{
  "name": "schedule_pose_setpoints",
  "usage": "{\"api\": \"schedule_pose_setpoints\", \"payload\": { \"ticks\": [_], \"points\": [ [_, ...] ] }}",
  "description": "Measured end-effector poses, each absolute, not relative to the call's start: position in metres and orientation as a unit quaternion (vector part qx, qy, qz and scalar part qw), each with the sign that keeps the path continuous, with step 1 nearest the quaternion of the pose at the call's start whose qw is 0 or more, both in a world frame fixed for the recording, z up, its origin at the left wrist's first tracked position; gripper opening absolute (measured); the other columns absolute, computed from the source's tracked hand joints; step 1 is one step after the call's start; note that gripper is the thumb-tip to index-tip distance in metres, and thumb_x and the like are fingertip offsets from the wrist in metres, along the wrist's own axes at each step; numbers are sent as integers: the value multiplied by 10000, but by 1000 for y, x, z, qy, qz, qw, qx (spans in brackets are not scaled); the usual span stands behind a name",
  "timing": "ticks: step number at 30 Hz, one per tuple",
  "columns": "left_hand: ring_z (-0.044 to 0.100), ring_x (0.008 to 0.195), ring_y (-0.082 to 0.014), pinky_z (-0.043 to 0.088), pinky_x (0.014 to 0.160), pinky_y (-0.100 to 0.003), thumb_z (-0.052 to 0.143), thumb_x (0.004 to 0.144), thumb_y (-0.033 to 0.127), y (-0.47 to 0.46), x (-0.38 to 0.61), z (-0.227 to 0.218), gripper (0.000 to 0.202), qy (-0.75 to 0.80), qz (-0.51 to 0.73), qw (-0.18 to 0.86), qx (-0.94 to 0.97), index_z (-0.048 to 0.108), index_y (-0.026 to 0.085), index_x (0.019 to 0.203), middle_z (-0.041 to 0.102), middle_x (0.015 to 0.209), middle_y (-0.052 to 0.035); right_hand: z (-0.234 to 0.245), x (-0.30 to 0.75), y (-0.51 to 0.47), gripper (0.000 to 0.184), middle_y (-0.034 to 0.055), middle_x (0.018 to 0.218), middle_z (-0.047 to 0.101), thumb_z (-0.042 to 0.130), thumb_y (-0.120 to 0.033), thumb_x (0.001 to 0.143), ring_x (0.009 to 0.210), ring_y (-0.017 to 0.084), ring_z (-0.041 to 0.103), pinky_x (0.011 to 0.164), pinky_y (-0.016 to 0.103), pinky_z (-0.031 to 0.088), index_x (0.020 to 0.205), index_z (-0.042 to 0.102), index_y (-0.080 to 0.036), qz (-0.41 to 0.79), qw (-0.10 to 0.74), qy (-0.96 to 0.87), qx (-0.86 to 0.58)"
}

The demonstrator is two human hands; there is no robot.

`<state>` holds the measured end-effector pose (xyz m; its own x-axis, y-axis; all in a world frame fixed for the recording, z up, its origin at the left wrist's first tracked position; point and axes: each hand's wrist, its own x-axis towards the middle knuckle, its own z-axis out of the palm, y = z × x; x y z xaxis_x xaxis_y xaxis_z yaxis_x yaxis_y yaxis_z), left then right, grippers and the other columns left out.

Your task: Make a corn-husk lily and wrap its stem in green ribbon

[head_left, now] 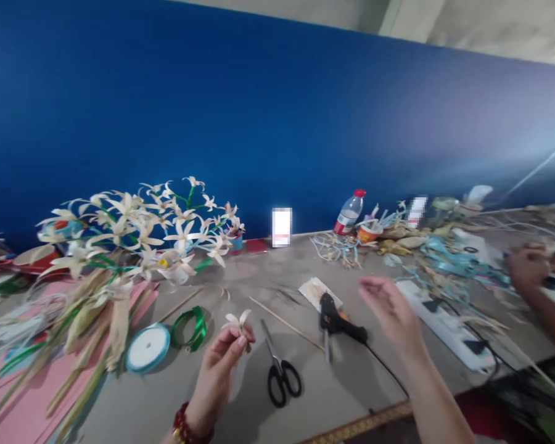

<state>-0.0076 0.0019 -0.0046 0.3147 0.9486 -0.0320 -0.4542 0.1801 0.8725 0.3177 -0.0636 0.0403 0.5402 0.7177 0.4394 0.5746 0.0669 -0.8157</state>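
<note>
My left hand [226, 354] pinches a small cream flower [238, 322] between thumb and fingers, its petals standing up above the fingertips. To the right, my right hand [391, 308] is raised over the table with its fingers loosely stretched out; I see nothing in it. A black hot glue gun [340, 320] lies beside it, with its nozzle end near a small white card [317, 292]. Between my hands lie black-handled scissors [280, 376] and a thin stick [287, 324]. Left of my left hand are a green ribbon roll [189, 330] and a blue-rimmed white spool [148, 348].
Many cream flowers on green stems [129, 222] stand at the back left, above pink sheets [23, 394] and dried husks [81, 364]. A power strip [448, 327], a bottle [349, 213] and blue ribbon scraps [457, 253] lie rightward. Another person's hand [530, 268] works at far right.
</note>
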Motion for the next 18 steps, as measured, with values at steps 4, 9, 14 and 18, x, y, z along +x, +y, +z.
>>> {"api": "schedule_pose_setpoints", "payload": {
  "ticks": [4,9,14,18],
  "points": [
    [565,800,-169,442,782,-269,816,704,335,0,-4,0,228,319,500,715,369,670,162,729,639,778,-39,-6,349,-83,359,125,1153,670,651,-381,811,1034,296,650,910,450,524,1126,606,-217,57,327,-598,-730],
    [573,786,-150,447,761,-242,831,690,324,0,-2,1,234,326,492,717,370,665,162,718,653,765,-30,-18,340,-79,376,159,1258,627,625,-304,824,1164,314,593,999,470,473,1177,599,-179,60,190,-684,-702],
    [586,778,-141,457,774,-246,818,712,306,1,-3,-5,209,327,491,719,368,666,165,737,653,787,-22,-9,346,-70,252,165,1267,637,592,-281,841,1155,318,611,976,461,489,1069,645,-191,59,151,-725,-670],
    [587,771,-146,462,755,-242,831,693,313,1,-2,-8,227,331,486,719,371,669,158,732,654,772,-26,-6,361,-67,277,172,1288,632,558,-315,869,1090,308,661,923,437,524,1108,627,-193,85,147,-726,-666]
  ]
}}
